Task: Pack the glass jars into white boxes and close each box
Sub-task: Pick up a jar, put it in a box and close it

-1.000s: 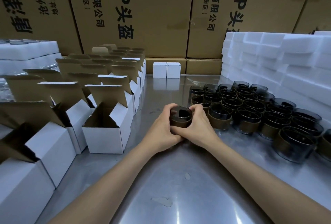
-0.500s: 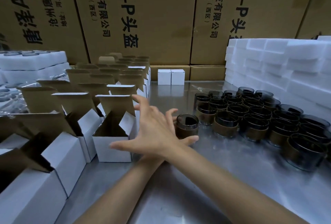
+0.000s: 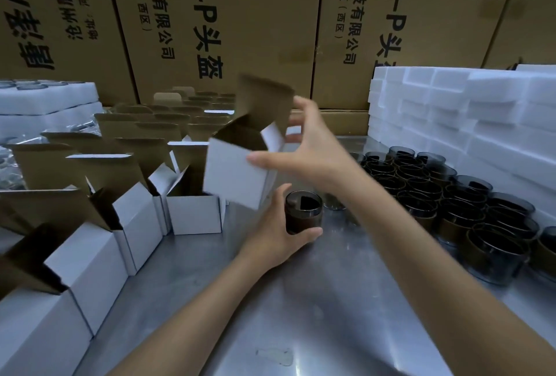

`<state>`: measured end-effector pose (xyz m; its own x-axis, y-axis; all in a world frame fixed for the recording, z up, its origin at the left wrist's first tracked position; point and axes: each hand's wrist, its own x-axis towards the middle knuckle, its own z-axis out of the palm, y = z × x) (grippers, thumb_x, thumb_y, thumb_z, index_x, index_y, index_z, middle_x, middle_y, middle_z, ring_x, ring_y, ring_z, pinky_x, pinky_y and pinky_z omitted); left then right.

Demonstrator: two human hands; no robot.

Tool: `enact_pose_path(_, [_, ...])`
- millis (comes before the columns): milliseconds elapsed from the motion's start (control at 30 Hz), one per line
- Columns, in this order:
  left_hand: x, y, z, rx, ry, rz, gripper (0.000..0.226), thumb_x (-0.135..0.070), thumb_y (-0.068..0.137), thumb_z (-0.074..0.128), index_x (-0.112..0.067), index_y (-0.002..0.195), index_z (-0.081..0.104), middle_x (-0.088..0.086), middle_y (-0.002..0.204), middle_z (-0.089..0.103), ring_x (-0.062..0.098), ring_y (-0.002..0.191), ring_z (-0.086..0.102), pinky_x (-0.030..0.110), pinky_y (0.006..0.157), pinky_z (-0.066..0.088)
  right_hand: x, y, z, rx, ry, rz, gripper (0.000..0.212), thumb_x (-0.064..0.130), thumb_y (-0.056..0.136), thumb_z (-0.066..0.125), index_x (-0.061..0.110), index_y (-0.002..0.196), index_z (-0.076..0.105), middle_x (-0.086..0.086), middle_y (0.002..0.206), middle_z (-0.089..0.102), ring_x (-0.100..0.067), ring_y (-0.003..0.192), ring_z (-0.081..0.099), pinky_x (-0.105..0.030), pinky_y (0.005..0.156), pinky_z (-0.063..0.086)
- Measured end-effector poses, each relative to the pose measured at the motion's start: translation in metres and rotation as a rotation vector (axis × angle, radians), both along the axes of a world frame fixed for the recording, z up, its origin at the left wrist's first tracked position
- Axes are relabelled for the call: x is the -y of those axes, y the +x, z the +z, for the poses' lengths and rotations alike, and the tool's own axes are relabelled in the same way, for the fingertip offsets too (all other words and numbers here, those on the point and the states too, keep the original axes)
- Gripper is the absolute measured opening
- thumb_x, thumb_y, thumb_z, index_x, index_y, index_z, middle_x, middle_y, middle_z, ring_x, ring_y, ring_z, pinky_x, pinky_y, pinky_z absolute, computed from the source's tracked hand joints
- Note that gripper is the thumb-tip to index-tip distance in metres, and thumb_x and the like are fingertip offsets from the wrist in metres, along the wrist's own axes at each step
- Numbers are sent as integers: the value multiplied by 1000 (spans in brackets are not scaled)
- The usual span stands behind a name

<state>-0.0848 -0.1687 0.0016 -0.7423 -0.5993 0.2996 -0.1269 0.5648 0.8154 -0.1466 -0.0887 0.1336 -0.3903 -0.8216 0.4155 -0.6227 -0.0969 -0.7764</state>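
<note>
- Two bare hands work at centre frame over a scuffed grey metal table [image 3: 316, 300].
- The right hand [image 3: 313, 153] holds a small open white cardboard box with a brown inside [image 3: 237, 177] lifted and tilted above the table, thumb on the near white face, fingers spread behind the far side; its brown lid flap stands up.
- The left hand [image 3: 276, 231], just below, curls its thumb and fingers round a dark smoked-glass jar with a brown band [image 3: 304, 210], which stands upright on the table just beside the raised box's lower right corner.
- More dark glass jars [image 3: 451, 195] crowd the right of the frame, packed close together.
- Rows of open white boxes with raised brown flaps [image 3: 135, 195] fill the left.
- White foam blocks [image 3: 466, 111] are stacked at upper right, and white foam trays [image 3: 45, 105] sit at upper left.
- Large brown cartons printed with black characters [image 3: 240, 14] line the top of the frame.
</note>
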Motion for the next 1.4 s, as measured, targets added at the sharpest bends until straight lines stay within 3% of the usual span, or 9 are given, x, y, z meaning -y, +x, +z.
enact_pose_path(167, [0, 4, 1, -20, 39, 25, 65, -39, 67, 84, -33, 117, 44, -20, 104, 56, 9, 106, 58, 24, 89, 48, -11, -49, 1, 7, 41, -154, 99, 35, 70, 82, 17, 147, 22, -3, 148, 31, -22, 131, 40, -45, 107, 39])
enact_pose_path(267, [4, 5, 7, 40, 91, 5, 60, -37, 63, 87, -28, 112, 53, -13, 106, 63, 9, 102, 60, 28, 91, 51, -13, -68, -10, -28, 96, -229, 89, 31, 73, 81, 14, 143, 29, -4, 146, 34, -23, 129, 41, -44, 106, 40])
enact_pose_path(500, [13, 33, 60, 408, 165, -571, 48, -27, 69, 81, -24, 113, 63, -6, 110, 68, 11, 106, 63, 23, 92, 50, -12, -84, -21, -39, 212, -147, 96, 28, 70, 84, 16, 143, 22, -6, 148, 35, -23, 130, 43, -34, 102, 42])
enact_pose_path(667, [12, 47, 95, 243, 274, -713, 56, -20, 67, 75, -12, 121, 60, 4, 110, 66, 15, 103, 62, 24, 83, 49, -10, -79, -24, -7, 262, 13, 98, 28, 70, 83, 18, 145, 21, 1, 139, 43, -7, 116, 44, -16, 85, 38])
enact_pose_path(800, [18, 56, 110, 55, 311, -686, 60, -23, 67, 71, -7, 123, 58, 9, 111, 65, 19, 104, 61, 24, 86, 49, -6, -72, -32, -127, 437, 129, 86, 20, 74, 81, 16, 140, 28, 3, 134, 45, -12, 122, 46, -25, 95, 43])
enact_pose_path(900, [20, 57, 109, -14, 294, -594, 56, -24, 67, 73, -12, 121, 60, 5, 110, 67, 18, 106, 62, 25, 88, 49, -6, -71, -35, -115, 492, 150, 96, 25, 70, 84, 21, 144, 23, 3, 140, 43, -15, 130, 41, -39, 110, 35])
enact_pose_path(1067, [23, 55, 107, -119, 288, -452, 51, -19, 76, 67, -14, 126, 58, 4, 113, 69, 19, 109, 64, 27, 93, 52, -26, -72, -10, 6, 478, 228, 114, 40, 60, 86, 38, 146, 11, 5, 149, 31, -17, 138, 30, -37, 112, 28])
enact_pose_path(1233, [27, 55, 107, -181, 357, -421, 50, -19, 75, 67, -10, 122, 54, 1, 103, 70, 17, 98, 66, 27, 89, 52, -42, -64, 12, 242, 225, 393, 87, 35, 56, 83, 43, 129, 37, -2, 136, 36, -21, 126, 48, -39, 103, 44])
enact_pose_path(1400, [25, 55, 106, -140, 343, -469, 54, -27, 79, 70, -11, 129, 55, 12, 122, 65, 27, 115, 61, 38, 101, 48, -39, -54, 11, 166, 287, 503, 41, 34, 76, 73, 34, 114, 60, -3, 123, 55, -21, 108, 64, -33, 93, 52])
